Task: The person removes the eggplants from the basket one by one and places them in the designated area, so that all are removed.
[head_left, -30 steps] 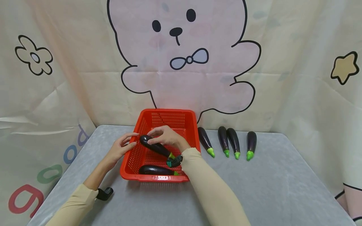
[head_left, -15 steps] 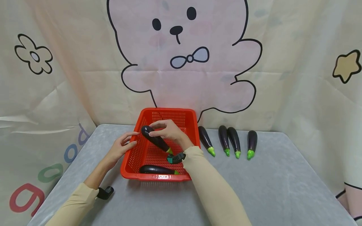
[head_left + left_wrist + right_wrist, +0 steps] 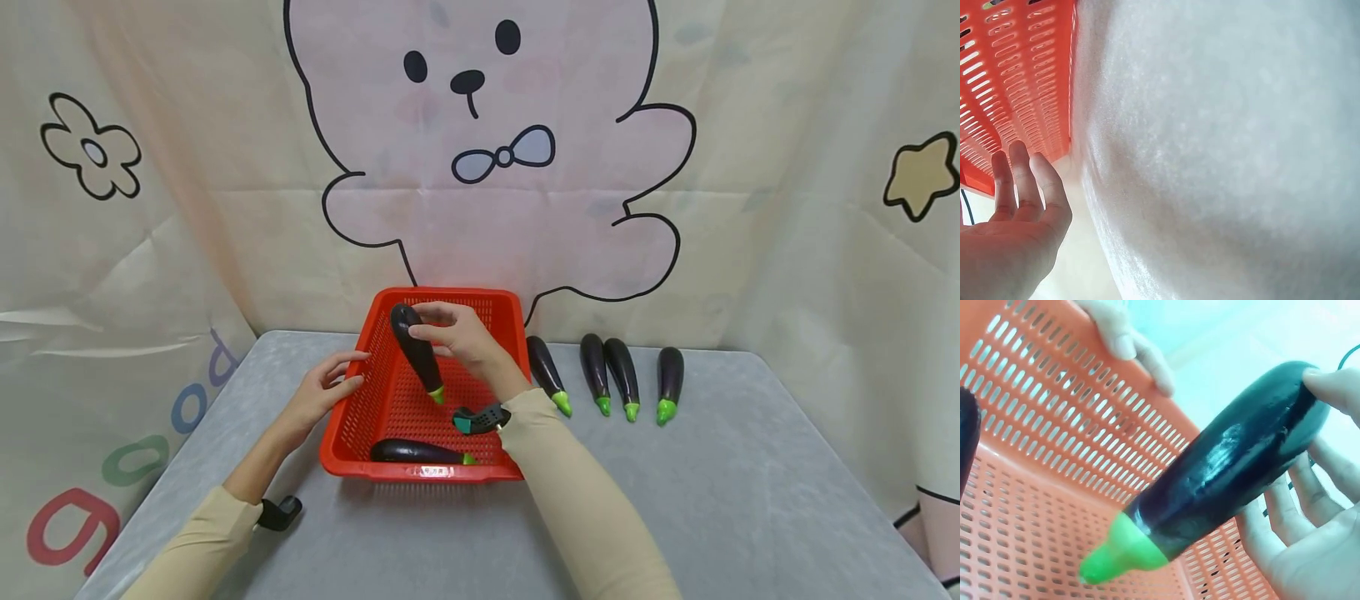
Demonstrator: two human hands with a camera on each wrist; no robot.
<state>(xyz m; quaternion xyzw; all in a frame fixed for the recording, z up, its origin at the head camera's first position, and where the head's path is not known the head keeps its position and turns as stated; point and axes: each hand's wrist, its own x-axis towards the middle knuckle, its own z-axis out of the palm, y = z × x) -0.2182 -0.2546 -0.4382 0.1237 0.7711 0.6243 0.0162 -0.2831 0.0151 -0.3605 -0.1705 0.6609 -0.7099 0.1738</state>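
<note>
My right hand (image 3: 465, 342) pinches an eggplant (image 3: 418, 354) by its blunt end, thumb on one side and fingers on the other, with the palm otherwise spread. I hold it tilted, green stem (image 3: 437, 396) downward, above the floor of the red basket (image 3: 348, 425); I can't tell whether the stem touches it. My left hand (image 3: 318, 396) holds no eggplant: its fingers are relaxed and parted, with fingertips resting at the basket's left rim. Inside the basket, along the near wall, a second eggplant (image 3: 414, 452) lies on its side, stem to the right. On the gray table (image 3: 720, 500), right of the basket, four eggplants (image 3: 594, 371) lie with stems toward me, the middle two close together.
</note>
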